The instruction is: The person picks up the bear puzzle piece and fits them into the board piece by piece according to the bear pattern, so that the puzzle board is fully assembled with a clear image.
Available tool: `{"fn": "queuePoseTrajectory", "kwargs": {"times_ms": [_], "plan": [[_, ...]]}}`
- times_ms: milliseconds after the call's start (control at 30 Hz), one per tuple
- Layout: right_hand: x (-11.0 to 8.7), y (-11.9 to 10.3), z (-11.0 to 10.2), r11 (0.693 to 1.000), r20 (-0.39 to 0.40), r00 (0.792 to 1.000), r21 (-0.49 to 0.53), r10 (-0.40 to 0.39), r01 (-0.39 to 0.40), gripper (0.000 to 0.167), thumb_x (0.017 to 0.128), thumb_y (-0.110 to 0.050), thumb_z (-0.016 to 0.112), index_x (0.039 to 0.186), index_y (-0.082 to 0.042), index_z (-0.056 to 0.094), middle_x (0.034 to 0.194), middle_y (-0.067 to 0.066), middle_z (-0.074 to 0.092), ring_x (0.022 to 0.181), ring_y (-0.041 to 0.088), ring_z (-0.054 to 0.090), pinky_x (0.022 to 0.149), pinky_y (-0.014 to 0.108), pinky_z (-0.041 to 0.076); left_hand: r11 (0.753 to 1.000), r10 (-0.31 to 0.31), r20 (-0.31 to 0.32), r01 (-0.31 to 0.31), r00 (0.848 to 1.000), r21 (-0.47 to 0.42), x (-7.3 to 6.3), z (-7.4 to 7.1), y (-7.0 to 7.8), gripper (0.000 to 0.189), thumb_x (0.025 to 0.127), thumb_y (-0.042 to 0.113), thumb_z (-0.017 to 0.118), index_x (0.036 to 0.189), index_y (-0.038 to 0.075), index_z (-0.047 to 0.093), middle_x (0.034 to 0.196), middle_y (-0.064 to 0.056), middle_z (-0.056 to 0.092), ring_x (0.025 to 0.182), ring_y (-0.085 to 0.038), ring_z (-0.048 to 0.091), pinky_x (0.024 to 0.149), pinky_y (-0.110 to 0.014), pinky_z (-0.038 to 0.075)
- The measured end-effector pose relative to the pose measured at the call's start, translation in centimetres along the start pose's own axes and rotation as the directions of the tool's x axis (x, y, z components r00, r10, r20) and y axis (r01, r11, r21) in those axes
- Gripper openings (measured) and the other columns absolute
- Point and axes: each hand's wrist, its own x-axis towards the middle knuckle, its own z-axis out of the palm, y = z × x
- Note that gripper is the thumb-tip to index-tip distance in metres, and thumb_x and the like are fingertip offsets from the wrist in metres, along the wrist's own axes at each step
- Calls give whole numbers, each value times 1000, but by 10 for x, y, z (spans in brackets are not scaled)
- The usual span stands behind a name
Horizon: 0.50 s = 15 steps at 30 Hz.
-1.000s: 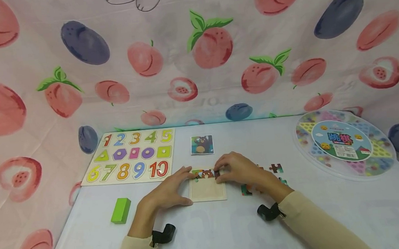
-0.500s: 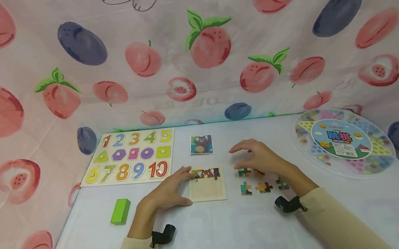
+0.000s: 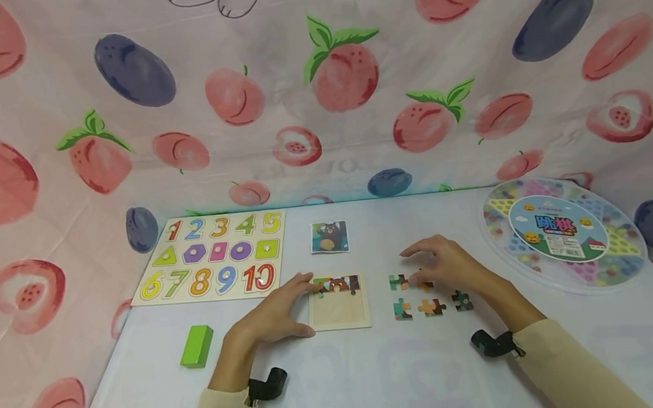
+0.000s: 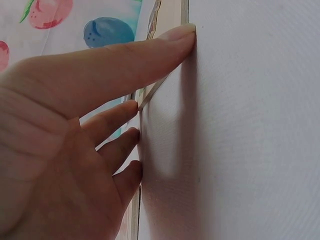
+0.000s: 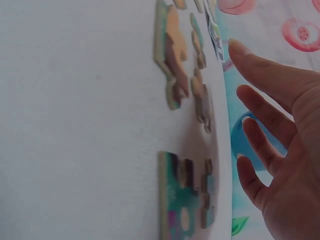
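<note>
In the head view a small wooden puzzle tray point(image 3: 340, 313) lies on the white table, with a strip of bear-picture pieces point(image 3: 338, 284) along its top. My left hand point(image 3: 274, 312) rests at the tray's left edge, thumb and fingers spread; the left wrist view shows the thumb point(image 4: 175, 42) touching the edge. My right hand point(image 3: 454, 267) hovers over loose jigsaw pieces point(image 3: 432, 307) right of the tray, partly covering the back row. Nothing is between its spread fingers. In the right wrist view it stands apart from the pieces point(image 5: 172, 55).
A bear picture card point(image 3: 330, 237) lies behind the tray. At the back left is a number-and-shape board point(image 3: 209, 266), with a green block point(image 3: 197, 346) before it. A round Chinese checkers set point(image 3: 562, 235) stands at the back right.
My right hand has left the piece at the tray's top right corner and moved right, over the loose pieces. My left hand has stayed at the tray edge.
</note>
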Motion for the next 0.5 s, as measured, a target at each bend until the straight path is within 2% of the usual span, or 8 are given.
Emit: {"fn": "queuePoseTrajectory", "kwargs": {"times_ms": [300, 500], "plan": [[-2, 5, 12, 997, 13, 997, -41, -70, 71, 41, 82, -29, 85, 119, -14, 75, 124, 6, 73, 122, 32, 58, 106, 58, 48, 1000, -2, 3, 2, 1000, -9, 0, 0, 1, 74, 76, 11, 87, 143, 15, 57, 168, -7, 33, 160, -34, 21, 129, -58, 23], [-1, 3, 14, 994, 23, 997, -75, -79, 81, 39, 82, -31, 85, 117, -17, 75, 119, 2, 74, 115, 25, 59, 99, 48, 51, 1000, -8, 3, 8, 1000, -9, -1, 0, 1, 73, 77, 12, 87, 143, 16, 57, 168, -6, 33, 161, -33, 20, 129, -58, 23]]}}
